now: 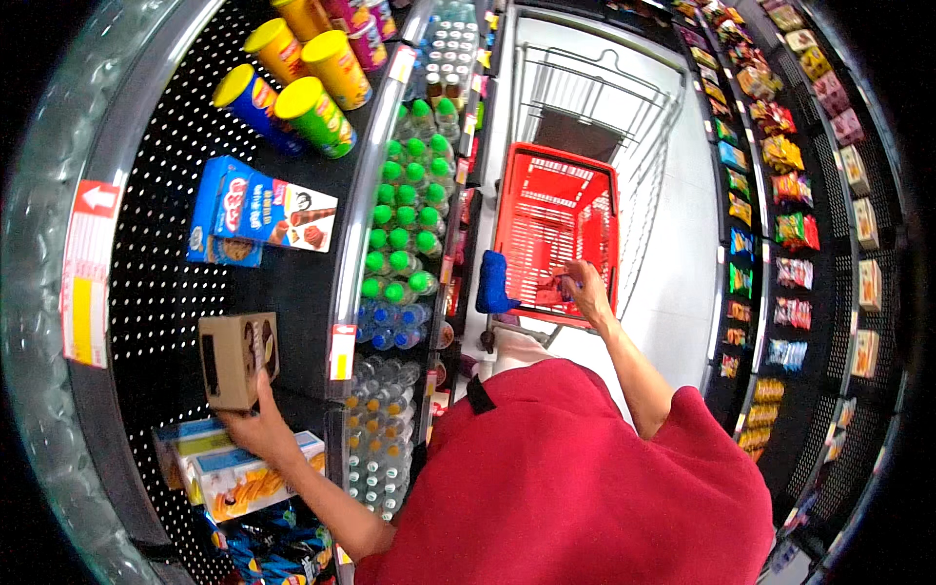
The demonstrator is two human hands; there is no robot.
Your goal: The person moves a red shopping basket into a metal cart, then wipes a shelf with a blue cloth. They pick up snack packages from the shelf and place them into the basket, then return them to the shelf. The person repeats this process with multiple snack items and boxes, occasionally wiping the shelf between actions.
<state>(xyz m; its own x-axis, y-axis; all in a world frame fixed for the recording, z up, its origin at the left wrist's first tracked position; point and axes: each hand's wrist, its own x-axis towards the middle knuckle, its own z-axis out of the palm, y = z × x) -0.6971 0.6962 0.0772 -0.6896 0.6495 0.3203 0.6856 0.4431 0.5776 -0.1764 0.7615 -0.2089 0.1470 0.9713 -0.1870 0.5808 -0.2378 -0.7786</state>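
My left hand (255, 421) grips a brown cardboard snack box (236, 358) at the black perforated shelf (161, 292) on my left, holding it by its lower corner. My right hand (583, 288) reaches forward and rests on the near rim of a red shopping basket (556, 216), touching a small red packet (552, 291) at the rim. The basket sits in a metal trolley (595, 97). A blue object (493, 283) lies at the basket's left side.
Blue biscuit boxes (258, 213) and round crisp tubes (312, 112) stand above my left hand. Orange-and-white boxes (249, 478) lie below it. Green-capped bottles (405, 214) fill lower shelves. Snack bags (795, 185) line the right-hand shelves across the white aisle floor (682, 253).
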